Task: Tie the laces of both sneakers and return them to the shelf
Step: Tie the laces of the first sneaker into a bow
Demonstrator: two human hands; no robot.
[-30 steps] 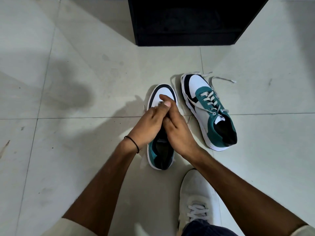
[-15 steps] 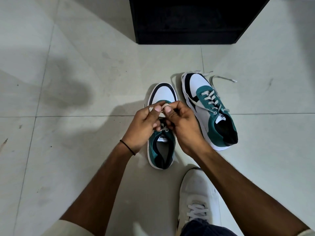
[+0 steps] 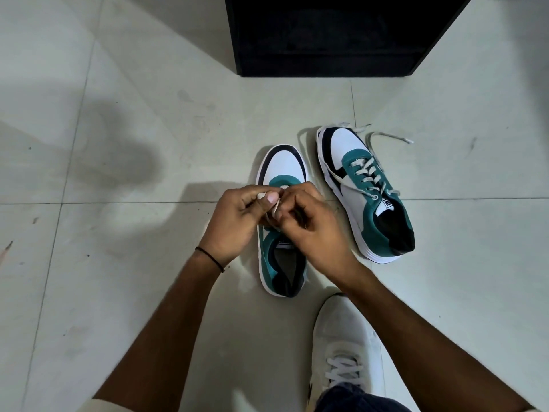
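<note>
White lace (image 3: 274, 208) of the teal, white and black sneaker (image 3: 282, 257) at frame centre was pinched between both hands. Left hand (image 3: 237, 221) fingers curled, thumb pressing the lace; right hand (image 3: 312, 230) fingers clenched on it. Second matching sneaker (image 3: 368, 188) lay untied to the right, below the black shelf (image 3: 326, 37) on pale tile floor (image 3: 118, 292).

The light was soft and dim, falling from behind the person, whose broad grey shadow lay on the floor tiles (image 3: 124, 162) left of the black shelf (image 3: 326, 37). The shelf's inside stayed nearly black. Tile lines bowed toward the edges. Focus was sharp, without glare.
</note>
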